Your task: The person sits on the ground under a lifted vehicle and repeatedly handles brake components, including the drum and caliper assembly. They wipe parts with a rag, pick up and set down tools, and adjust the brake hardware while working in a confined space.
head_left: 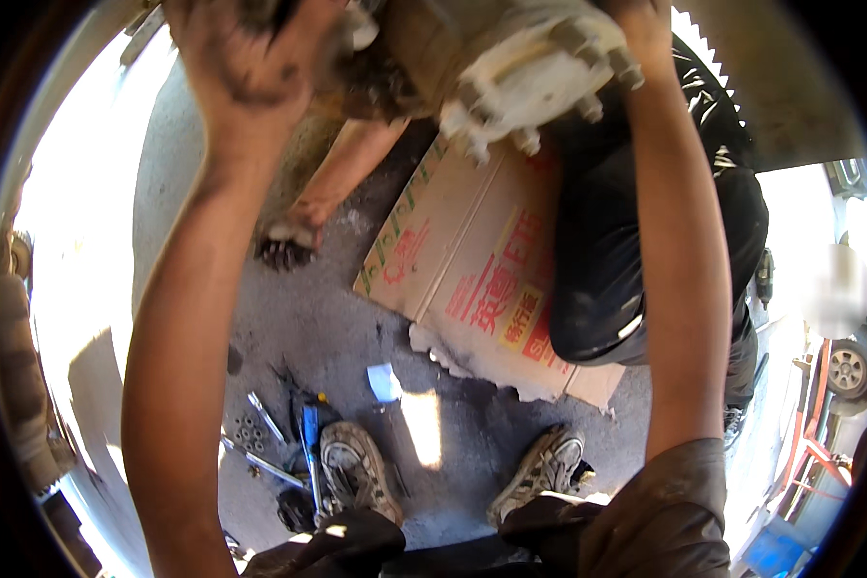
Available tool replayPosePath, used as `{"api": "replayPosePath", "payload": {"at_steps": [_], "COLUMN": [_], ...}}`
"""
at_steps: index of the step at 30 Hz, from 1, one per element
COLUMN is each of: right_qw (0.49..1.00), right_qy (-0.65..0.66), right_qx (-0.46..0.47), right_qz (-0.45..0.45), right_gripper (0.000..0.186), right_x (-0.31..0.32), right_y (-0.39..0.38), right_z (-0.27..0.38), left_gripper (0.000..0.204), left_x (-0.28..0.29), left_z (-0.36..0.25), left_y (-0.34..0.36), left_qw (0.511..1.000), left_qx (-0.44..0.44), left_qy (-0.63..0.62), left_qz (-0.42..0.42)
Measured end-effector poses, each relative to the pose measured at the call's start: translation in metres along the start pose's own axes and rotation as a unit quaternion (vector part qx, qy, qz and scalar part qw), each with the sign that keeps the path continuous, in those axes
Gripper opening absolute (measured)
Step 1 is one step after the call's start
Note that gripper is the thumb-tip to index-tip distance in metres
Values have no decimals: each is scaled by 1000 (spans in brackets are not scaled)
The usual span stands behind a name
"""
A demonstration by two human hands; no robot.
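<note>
Overhead hangs a large greasy metal vehicle part [530, 82], round-bodied, with a pale bolted flange facing down toward me. My left hand [246, 67], smeared with black grease, is raised at its left side. The fingers of that hand are blurred and partly cut off by the top edge. At the flange's right side, my right hand [641, 17] reaches up, and its fingers are out of sight. Both my arms are stretched upward. Below the part, another person's forearm [352, 164] leads down to a blackened hand [291, 243] resting on the floor.
A flattened cardboard sheet [453, 260] covers part of the concrete, with the other person's dark-trousered leg [597, 260] over it. Beside my left shoe [356, 472] lie a blue-handled tool [310, 429], metal bars [265, 417] and several nuts [249, 433]. A wheel [848, 369] stands far right.
</note>
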State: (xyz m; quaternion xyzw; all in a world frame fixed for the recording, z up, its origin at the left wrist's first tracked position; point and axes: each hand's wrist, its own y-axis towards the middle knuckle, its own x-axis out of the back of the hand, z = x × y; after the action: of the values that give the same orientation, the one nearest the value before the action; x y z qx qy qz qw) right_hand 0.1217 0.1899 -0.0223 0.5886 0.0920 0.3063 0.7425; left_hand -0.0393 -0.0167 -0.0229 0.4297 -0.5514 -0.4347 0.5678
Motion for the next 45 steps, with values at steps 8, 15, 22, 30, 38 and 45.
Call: {"api": "replayPosePath", "payload": {"at_steps": [8,15,22,30,38,45], "right_qw": [954,712,545,453,579,612], "right_qy": [-253,-245,-174,-195,-147,-165], "right_qx": [-50,-177,-545,-700,-699,-710], "right_qz": [150,634,614,516,393,306], "right_gripper": [58,37,34,42,44,35], "right_x": [58,129,271,290,270,282], "right_y": [26,29,-145,-394,-421,-422], "right_z": [52,260,393,442,456,485], "left_gripper": [62,52,57,66,59,45], "left_x": [54,155,164,197,202,202], "left_z": [-58,-123,-187,-209,-239,-250], "left_y": [-25,24,-14,-44,-58,-66], "left_qw": [972,547,583,508,527,486], "left_qx": [121,174,49,85,12,-12], "left_qy": [-6,-129,-130,-32,-104,-109], "left_qz": [203,808,800,856,843,867]}}
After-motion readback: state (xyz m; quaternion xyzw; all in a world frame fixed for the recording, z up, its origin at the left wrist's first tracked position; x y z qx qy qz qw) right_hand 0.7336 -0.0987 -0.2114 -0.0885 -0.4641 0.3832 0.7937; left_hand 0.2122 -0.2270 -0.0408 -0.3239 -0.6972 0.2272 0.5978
